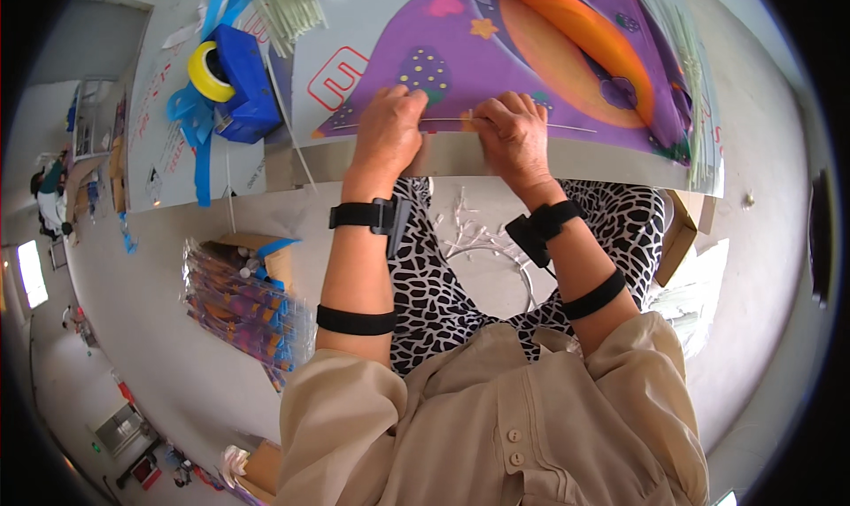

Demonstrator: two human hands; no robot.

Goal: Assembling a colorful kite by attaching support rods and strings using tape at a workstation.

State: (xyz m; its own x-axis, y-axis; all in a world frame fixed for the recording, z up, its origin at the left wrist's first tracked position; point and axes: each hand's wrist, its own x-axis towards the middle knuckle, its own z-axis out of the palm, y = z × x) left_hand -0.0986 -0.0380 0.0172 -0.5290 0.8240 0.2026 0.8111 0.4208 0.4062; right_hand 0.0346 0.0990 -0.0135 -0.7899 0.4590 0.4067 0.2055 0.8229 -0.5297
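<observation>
A purple printed fabric sheet (390, 59) with an orange crescent, stars and dotted shapes lies on the table in front of me. Along its near edge runs a thin white rod (571, 128), reaching past both sides of my hands. My left hand (388, 132) is closed, its fingers pinching the rod at the sheet's edge. A short gap to the right, my right hand (517, 141) has its fingers curled over the same rod and edge. The fingertips of both hands are partly hidden by the knuckles.
A blue tape dispenser (250, 85) with a yellow tape roll (211, 72) stands left on the table (602, 162). Bundles of pale thin rods (294, 15) lie at the far left and along the right edge. Plastic-wrapped packs (239, 298) sit on the floor, left.
</observation>
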